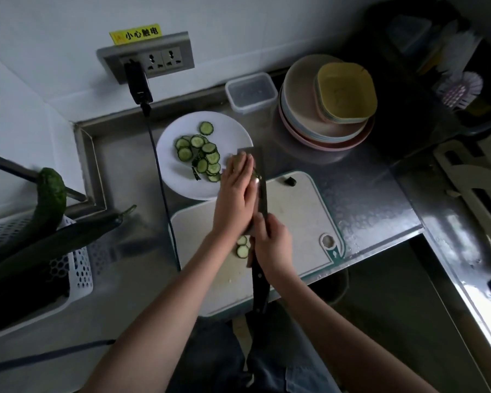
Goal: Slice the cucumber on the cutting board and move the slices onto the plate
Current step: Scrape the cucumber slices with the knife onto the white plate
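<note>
flat left hand (pixel 236 191) presses round slices against broad knife (pixel 260 188) blade.

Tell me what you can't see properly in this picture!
- Head view: any slices between the left hand and the knife blade are hidden by the hand.
- Cutting board: its near edge is covered by the arms.
- Basket: cut off by the left edge.
- Dark piece on the board: too small to identify.

Glossy white plate (pixel 170 177) — matt plastic board (pixel 301 211) — scuffed, shiny steel counter (pixel 380 199)
</note>
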Tool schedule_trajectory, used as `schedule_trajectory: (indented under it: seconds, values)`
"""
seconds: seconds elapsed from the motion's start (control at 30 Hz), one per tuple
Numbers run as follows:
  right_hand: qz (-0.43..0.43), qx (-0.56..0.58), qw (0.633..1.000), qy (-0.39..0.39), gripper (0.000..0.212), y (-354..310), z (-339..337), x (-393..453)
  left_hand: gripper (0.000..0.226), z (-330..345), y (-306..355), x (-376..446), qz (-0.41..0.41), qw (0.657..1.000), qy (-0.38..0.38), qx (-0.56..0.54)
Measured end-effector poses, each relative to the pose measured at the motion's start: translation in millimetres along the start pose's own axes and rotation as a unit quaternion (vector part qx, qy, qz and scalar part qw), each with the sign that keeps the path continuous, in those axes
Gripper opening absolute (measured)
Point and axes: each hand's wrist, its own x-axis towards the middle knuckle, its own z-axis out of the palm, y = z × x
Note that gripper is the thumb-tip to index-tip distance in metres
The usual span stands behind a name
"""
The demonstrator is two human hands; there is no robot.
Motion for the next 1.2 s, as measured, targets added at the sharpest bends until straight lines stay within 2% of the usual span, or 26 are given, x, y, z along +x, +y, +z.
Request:
schedule_trajectory:
  seconds: [0.13,0.27,0.4,0.5,0.57,0.7,0.77,0.9,1.03,1.1,1.2]
  values:
    - [-0.012,-0.023,1.0,0.005,0.03,-20,29,47,0.039,-22,-25,46,-0.048,0.998,0.043,0.017]
    - [0.04,-0.017,0.999,-0.018,0.031,-17,39,64,0.033,-29,-57,63,-0.088,0.994,0.034,0.054]
    - [0.037,-0.047,0.998,-0.026,0.032,-6,29,62,0.033,-41,-75,65,-0.122,0.988,0.015,0.091]
    - [0.034,-0.055,0.998,-0.02,0.031,2,16,57,0.038,-50,-71,51,-0.085,0.99,0.029,0.107]
    - [0.027,-0.06,0.998,-0.01,0.032,6,7,55,0.04,-50,-61,34,-0.02,0.991,0.022,0.132]
    - [0.025,-0.062,0.998,-0.012,0.033,6,0,57,0.039,-33,-36,-3,0.143,0.978,-0.044,0.147]
    - [0.01,-0.074,0.997,-0.011,0.033,4,3,62,0.04,-27,-36,-15,0.182,0.967,-0.082,0.157]
    - [0.013,-0.06,0.998,-0.001,0.032,-4,10,70,0.052,-30,-52,-12,0.136,0.951,-0.138,0.239]
    - [0.02,-0.058,0.998,-0.002,0.034,-9,8,77,0.075,-38,-63,6,0.016,0.921,-0.193,0.338]
    - [0.022,-0.049,0.998,-0.009,0.034,-5,-1,76,0.072,-42,-62,4,-0.005,0.932,-0.159,0.324]
    - [0.014,-0.067,0.998,-0.01,0.034,8,-31,63,0.053,-37,-48,-33,0.011,0.969,-0.06,0.241]
